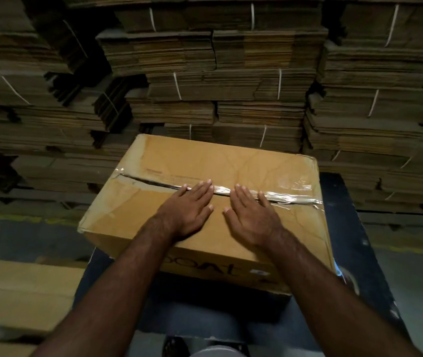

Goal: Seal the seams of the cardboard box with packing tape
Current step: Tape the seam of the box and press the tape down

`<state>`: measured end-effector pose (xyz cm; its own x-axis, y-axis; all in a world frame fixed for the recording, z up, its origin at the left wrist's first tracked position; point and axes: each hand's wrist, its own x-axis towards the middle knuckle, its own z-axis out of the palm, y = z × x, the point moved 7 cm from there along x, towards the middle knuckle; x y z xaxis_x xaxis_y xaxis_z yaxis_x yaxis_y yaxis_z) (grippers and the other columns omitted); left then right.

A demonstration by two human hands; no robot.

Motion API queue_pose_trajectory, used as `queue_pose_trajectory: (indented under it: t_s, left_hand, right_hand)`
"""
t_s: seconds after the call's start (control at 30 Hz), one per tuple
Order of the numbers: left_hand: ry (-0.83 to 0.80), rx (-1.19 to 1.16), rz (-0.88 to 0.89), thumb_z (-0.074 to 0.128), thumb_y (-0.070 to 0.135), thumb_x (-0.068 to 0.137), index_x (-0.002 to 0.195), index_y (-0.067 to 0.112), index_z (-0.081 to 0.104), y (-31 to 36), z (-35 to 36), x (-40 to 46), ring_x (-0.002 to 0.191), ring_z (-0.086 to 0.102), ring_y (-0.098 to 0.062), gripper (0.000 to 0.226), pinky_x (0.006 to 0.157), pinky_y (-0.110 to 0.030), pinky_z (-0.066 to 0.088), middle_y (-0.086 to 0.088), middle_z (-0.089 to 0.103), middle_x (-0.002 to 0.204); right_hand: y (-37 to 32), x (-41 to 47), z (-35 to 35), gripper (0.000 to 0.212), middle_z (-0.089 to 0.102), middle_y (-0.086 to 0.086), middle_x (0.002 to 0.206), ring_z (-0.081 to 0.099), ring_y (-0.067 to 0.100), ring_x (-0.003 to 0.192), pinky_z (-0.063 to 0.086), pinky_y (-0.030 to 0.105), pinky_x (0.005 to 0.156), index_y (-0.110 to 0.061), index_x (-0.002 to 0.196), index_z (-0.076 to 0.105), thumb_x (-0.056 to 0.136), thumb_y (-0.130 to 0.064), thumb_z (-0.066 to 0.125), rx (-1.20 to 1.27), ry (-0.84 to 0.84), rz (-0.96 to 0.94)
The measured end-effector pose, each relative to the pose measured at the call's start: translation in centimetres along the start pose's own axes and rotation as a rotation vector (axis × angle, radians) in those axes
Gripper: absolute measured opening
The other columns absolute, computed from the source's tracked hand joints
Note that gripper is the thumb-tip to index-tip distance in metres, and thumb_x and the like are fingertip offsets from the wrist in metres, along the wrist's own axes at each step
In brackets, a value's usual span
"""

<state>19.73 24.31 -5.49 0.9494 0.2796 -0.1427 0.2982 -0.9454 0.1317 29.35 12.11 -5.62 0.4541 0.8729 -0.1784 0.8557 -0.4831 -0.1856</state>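
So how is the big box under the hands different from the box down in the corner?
The taped box has shiny clear tape along its top seam; the corner box shows no tape. The left hand and right hand press flat on the taped box; nothing touches the corner box. Both are brown cardboard.

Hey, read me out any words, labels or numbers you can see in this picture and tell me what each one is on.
"boAt", seen upside down, only partly legible: large dark print on the near side of the cardboard box.
Small printed line on the box top, just beyond the tape: too blurred to read.
Small white label on the near side, right of the large print: too small to read.
Nothing readable on the stacked flat cartons.
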Motion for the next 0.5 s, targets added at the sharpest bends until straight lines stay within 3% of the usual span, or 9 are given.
queue_pose_trajectory:
  t_s: [0.1, 0.5]
  left_hand:
    - [0.01, -0.002, 0.012, 0.012, 0.049, 0.105, 0.16, 0.021, 0.001, -1.5, -0.3, -0.6, 0.153, -0.003, -0.007, 0.062, 0.124, -0.037, -0.002, 0.007, -0.005, 0.168]
    - [0.053, -0.019, 0.019, 0.012, 0.048, 0.105, 0.16, 0.019, 0.001, -7.1, -1.0, -2.8, 0.153, -0.006, -0.009, 0.063, 0.124, -0.036, -0.003, 0.004, -0.007, 0.167]
  right_hand:
    - [-1.0, 0.5, -0.1, 0.077, 0.001, 0.005, 0.167, 0.0, 0.017, 0.153, 0.0, 0.051, 0.123, -0.012, 0.159, 0.007, 0.098, -0.06, 0.005, 0.008, -0.017, 0.053]
    - [-9.1, 4.9, 0.4, 0.074, 0.001, 0.006, 0.167, -0.001, 0.017, 0.154, 0.001, 0.05, 0.123, -0.011, 0.159, 0.006, 0.1, -0.055, 0.008, -0.006, -0.007, -0.019]
